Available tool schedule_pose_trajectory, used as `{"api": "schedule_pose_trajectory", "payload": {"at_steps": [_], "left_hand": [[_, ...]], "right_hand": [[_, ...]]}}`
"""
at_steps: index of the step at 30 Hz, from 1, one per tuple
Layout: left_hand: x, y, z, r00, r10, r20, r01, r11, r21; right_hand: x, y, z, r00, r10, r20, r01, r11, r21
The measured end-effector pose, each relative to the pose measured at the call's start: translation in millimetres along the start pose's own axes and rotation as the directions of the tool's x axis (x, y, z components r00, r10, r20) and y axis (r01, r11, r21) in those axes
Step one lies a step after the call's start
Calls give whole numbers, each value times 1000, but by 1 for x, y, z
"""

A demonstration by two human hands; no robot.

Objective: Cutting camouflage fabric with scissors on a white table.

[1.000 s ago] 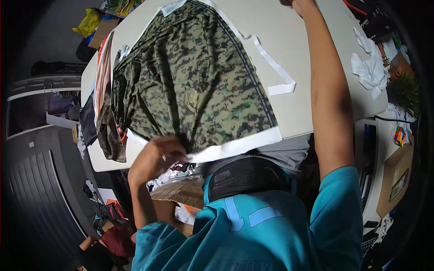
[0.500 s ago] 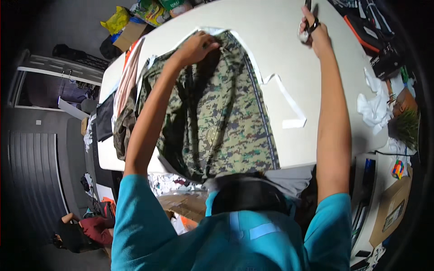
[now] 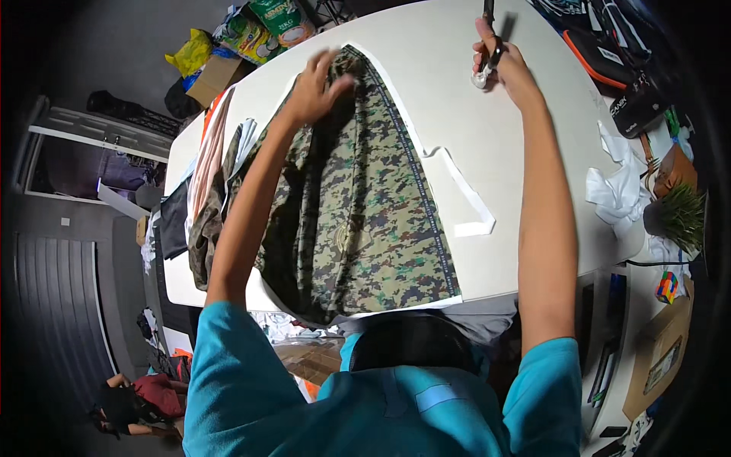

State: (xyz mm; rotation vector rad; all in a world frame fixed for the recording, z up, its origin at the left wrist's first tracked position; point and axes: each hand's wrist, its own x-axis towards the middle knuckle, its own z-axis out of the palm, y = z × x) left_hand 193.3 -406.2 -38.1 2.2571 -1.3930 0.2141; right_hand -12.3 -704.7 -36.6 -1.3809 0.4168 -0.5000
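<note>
A green digital-camouflage cloth (image 3: 381,236) lies spread over the white table, with a dark printed line along its right edge. Over its far end, my left hand (image 3: 314,93) has its fingers apart and partly smeared by motion; whether it touches the cloth I cannot tell. White material shows along the cloth's border, and a narrow white strip (image 3: 466,190) trails off to its right. At the far right of the table, my right hand (image 3: 502,65) is closed round a dark slim tool (image 3: 488,11). A shiny pale part shows below the fingers; the tool's kind is unclear.
Folded fabrics, among them a pink cloth (image 3: 212,164) and a black cloth (image 3: 175,221), lie at the table's left. White scraps (image 3: 615,190), a potted plant (image 3: 680,217) and an orange-edged black case (image 3: 598,59) line the right side. Another person (image 3: 145,404) is at the lower left.
My left hand has lifted or shifted slightly left, its fingers spreading. The cloth's far end now lies flatter and narrower. My right hand appears further left with the dark tool; the view has shifted too.
</note>
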Motion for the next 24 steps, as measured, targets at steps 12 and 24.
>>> {"api": "schedule_pose_trajectory", "payload": {"at_steps": [12, 24], "left_hand": [[-147, -36, -63, 953, -274, 133, 228, 931, 284], [-178, 191, -40, 825, 257, 504, -301, 953, 7]], "right_hand": [[12, 3, -8, 975, 99, 197, -177, 884, 432], [-69, -65, 28, 858, 95, 505, -187, 973, 134]]}}
